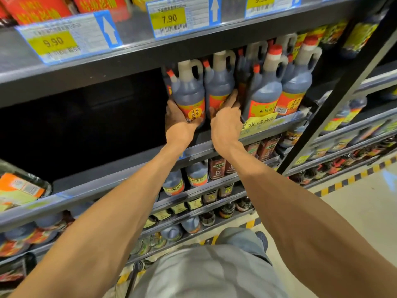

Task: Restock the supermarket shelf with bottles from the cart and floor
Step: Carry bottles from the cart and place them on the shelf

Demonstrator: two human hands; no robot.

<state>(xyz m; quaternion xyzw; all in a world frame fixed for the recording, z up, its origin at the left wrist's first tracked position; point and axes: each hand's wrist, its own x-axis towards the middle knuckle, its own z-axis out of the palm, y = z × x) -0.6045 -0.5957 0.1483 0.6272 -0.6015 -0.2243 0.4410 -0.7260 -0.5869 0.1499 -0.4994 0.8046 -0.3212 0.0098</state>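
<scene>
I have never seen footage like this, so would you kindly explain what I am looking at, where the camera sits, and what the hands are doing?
There is no machine here: a person wears one wide-angle camera on the head, looking forward and down along both bare arms. This is the single view. In front stands a grey metal supermarket shelf with yellow price tags above it. On it stand dark vinegar jugs with red caps, handles and orange labels. The left hand grips the lower part of the leftmost dark jug. The right hand rests with straight fingers against the neighbouring jug. The stretch of shelf to the left of the jugs looks dark. Lower shelves hold smaller bottles. The person's grey trousers show below.
</scene>
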